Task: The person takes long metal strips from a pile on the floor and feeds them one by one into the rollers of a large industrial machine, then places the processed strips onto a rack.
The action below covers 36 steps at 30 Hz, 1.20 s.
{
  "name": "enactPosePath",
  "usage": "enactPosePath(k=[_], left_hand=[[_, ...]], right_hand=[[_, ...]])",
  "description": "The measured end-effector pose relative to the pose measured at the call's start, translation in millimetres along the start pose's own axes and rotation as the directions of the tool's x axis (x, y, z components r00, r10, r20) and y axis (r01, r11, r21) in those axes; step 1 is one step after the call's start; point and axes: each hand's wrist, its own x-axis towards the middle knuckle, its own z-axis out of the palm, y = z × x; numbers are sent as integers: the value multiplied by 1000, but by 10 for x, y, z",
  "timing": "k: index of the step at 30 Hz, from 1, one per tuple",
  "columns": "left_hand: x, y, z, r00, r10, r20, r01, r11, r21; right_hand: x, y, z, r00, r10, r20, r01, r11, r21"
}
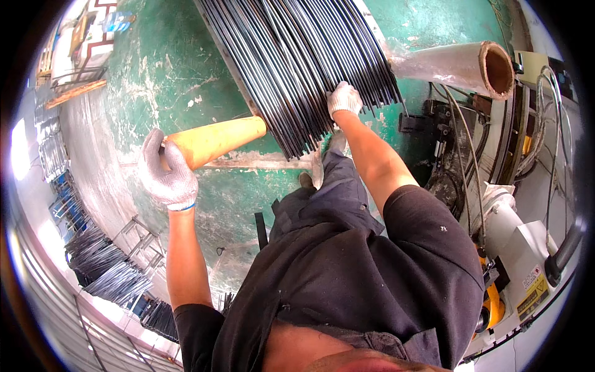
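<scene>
A wide layer of long dark metal rods (304, 56) lies side by side ahead of me, their near ends uneven. My right hand (344, 99), in a whitish knit glove, is closed over rods near these ends; its fingertips are hidden. To the left, my left hand (167, 170), in a grey-white glove, is raised with thumb and fingers apart. It overlaps the outer end of a yellow tapered tube (217, 141), though I cannot tell whether it touches it. The tube's other end meets the left side of the rods.
A pale, wrapped hollow tube (452, 67) sticks out right of the rods. Cables (465, 149) and a white machine (524, 266) stand close on my right. Stacked rods (114, 263) and a metal frame (141, 239) are at left. The green floor (167, 68) is worn.
</scene>
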Motion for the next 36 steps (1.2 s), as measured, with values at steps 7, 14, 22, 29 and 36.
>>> enactPosePath(k=[7, 14, 22, 29, 36], left_hand=[[8, 10, -16, 999, 31, -7, -31, 999, 35], [10, 45, -63, 997, 72, 3, -72, 991, 113], [4, 178, -158, 962, 272, -41, -254, 937, 239], [-526, 974, 166, 874, 486, 2, -478, 861, -175], [-1085, 744, 1930, 446, -81, 891, 865, 296, -406]], right_hand=[[214, -69, -464, 958, 13, 285, -16, 1000, 5], [428, 245, -373, 881, -158, 445, 32, 960, 277], [-52, 267, -709, 704, -416, 576, -513, 262, 817], [-780, 326, -1245, 926, -154, 345, -139, 711, 689], [-2930, 1464, -1138, 977, 23, 211, -92, 941, 326]])
